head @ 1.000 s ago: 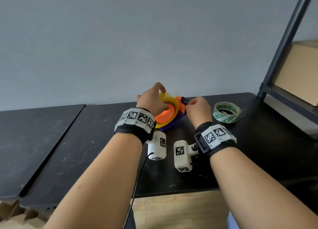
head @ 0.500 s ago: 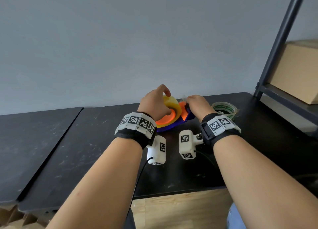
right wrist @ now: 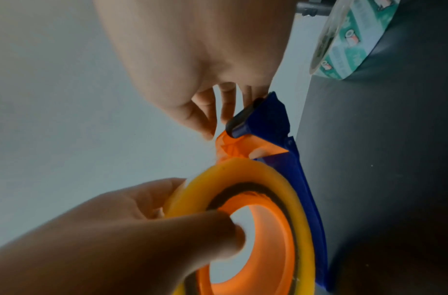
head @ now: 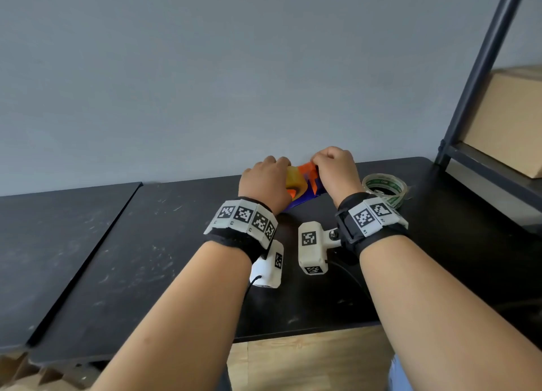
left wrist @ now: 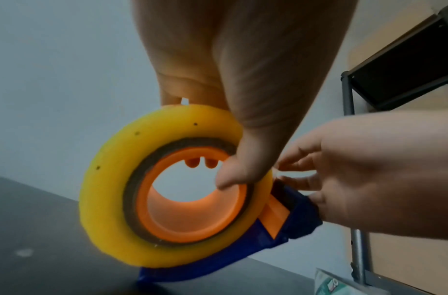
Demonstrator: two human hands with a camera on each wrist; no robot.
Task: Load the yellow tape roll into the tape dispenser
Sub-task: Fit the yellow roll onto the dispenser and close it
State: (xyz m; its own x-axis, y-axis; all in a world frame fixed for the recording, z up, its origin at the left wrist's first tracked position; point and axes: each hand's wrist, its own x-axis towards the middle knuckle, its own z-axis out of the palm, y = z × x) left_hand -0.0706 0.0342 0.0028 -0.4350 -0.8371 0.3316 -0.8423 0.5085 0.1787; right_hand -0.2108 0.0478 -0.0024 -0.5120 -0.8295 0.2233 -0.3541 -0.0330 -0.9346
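Two hands are on the job, both at the middle of the head view, near the wall. My left hand (head: 265,182) grips the yellow tape roll (left wrist: 152,179), thumb across its face and fingers behind the rim. The roll already sits around the orange hub (left wrist: 192,201) of the blue tape dispenser (left wrist: 243,257), whose base rests on the black bench (head: 146,258).

My right hand (head: 334,173) is at the dispenser's front end; its fingers (right wrist: 205,111) are curled and seem to pinch the loose end of tape beside the dark cutter (right wrist: 240,117), though the film is too thin and blurred to be sure.

I judge the seating done and the threading in hand. Next I must draw the tape end over the orange flap (right wrist: 233,145) to the cutter and press it there, while my left hand keeps the roll from spinning or slipping off.

To the right of my right wrist lies a second roll with green print (head: 385,188), near but clear of the work. A dark shelf frame (head: 481,76) with a cardboard box (head: 510,120) fills the upper right. Only my own thumbs crowd the tape path.
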